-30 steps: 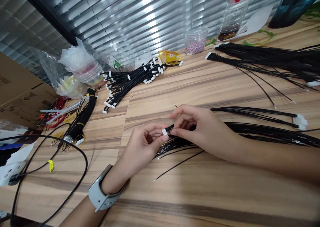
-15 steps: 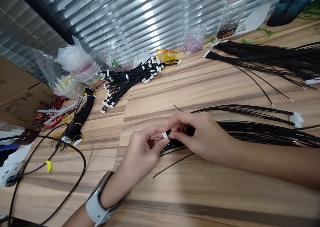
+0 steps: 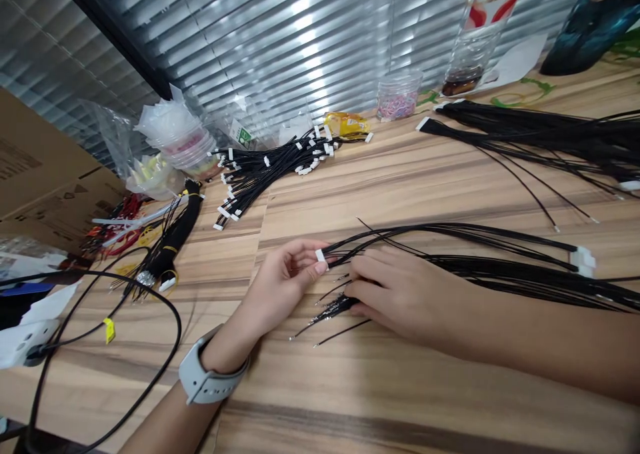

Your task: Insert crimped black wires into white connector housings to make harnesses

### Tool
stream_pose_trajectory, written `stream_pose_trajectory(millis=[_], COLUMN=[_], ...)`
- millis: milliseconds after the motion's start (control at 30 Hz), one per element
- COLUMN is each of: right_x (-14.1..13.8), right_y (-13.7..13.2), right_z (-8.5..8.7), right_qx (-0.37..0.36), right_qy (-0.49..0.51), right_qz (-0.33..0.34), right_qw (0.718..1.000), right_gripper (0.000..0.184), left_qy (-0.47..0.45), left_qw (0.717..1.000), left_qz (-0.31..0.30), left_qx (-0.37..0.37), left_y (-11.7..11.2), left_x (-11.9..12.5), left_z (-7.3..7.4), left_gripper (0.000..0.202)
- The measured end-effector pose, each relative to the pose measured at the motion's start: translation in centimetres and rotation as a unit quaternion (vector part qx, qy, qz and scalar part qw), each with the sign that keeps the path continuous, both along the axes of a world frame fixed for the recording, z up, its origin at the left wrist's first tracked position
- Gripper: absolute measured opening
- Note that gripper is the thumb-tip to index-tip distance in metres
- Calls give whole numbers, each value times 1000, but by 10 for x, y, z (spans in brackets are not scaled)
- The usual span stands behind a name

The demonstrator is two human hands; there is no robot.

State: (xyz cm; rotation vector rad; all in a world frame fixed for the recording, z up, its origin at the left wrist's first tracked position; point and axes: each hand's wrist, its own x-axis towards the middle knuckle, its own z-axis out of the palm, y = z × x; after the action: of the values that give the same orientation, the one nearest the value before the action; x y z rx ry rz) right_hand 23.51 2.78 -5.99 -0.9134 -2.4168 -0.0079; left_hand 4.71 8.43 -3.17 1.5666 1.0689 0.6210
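Observation:
Between the thumb and fingers of my left hand (image 3: 285, 284) is a small white connector (image 3: 321, 259). Black wires (image 3: 430, 227) run from it to the right, ending at a second white connector (image 3: 584, 261). My right hand (image 3: 390, 284) lies over a bundle of loose black wires (image 3: 333, 309) on the table, its fingers curled at the bundle near the metal-tipped ends. Those tips poke out to the left of the fingers. The fingertips are partly hidden, but they appear closed round the wires. A grey watch band (image 3: 213, 374) is on my left wrist.
A heap of black cables with white connectors (image 3: 275, 164) lies at the back. More black cables (image 3: 540, 131) lie at the back right, near a jar (image 3: 399, 97) and a bottle (image 3: 470, 54). A tied wire bundle (image 3: 175, 231) and a looping black cord (image 3: 177, 327) are on the left.
My right hand has left the white connector and moved down to the loose wire bundle. My left hand keeps the connector, now slightly left. The view has tilted a little upward.

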Motion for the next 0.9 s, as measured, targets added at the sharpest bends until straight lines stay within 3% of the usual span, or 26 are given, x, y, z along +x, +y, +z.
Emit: stream_pose_trajectory(millis=[267, 467, 667, 900], right_x=[2, 4, 5, 4], right_y=[-1, -1, 2, 4], right_z=[-2, 3, 5, 1], right_qx=[-47, -128, -191, -149], right_qy=[44, 106, 140, 118], right_qz=[-38, -112, -137, -153], right_qw=[997, 980, 962, 970], right_gripper=[13, 17, 12, 13], left_qy=[-15, -17, -11, -15], left_qw=[1000, 999, 998, 997], left_qz=[-3, -18, -31, -27], left_qx=[-23, -37, -50, -75], left_y=[1, -2, -7, -9], left_x=[-1, 0, 3, 6], left_z=[0, 2, 4, 3], left_gripper=[21, 18, 18, 18])
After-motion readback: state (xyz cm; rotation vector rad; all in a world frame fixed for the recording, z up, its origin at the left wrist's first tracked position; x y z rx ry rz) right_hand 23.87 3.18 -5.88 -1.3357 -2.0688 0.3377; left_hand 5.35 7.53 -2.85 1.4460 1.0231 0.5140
